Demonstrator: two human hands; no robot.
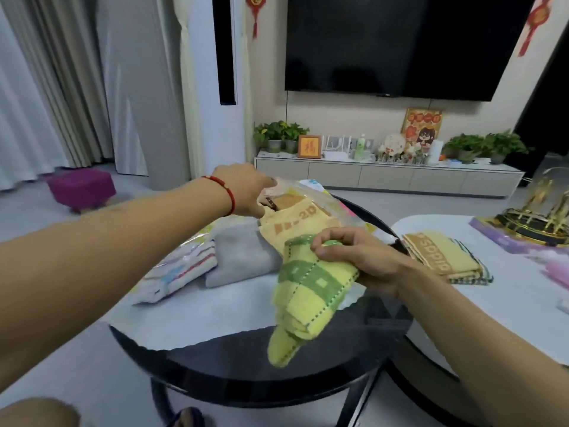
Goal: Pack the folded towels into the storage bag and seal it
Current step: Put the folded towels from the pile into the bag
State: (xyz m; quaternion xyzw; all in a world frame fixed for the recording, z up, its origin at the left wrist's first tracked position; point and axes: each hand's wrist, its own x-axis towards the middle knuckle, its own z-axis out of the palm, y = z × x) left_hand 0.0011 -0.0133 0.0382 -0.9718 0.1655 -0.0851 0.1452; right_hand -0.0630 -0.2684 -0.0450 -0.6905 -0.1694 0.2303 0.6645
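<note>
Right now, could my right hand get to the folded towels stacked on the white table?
Probably not yet: the right hand is closed on the green towel. The stack lies just beyond it with nothing between, so once that towel is released the way looks free.

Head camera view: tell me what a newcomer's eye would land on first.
First comes the yellow-and-green folded towel, gripped in the right hand at the centre, above the round dark table. Just behind it, the left hand, with a red bracelet on its wrist, holds open the clear storage bag, where an orange towel is partly inside. On the back wall hangs a large dark television.
</note>
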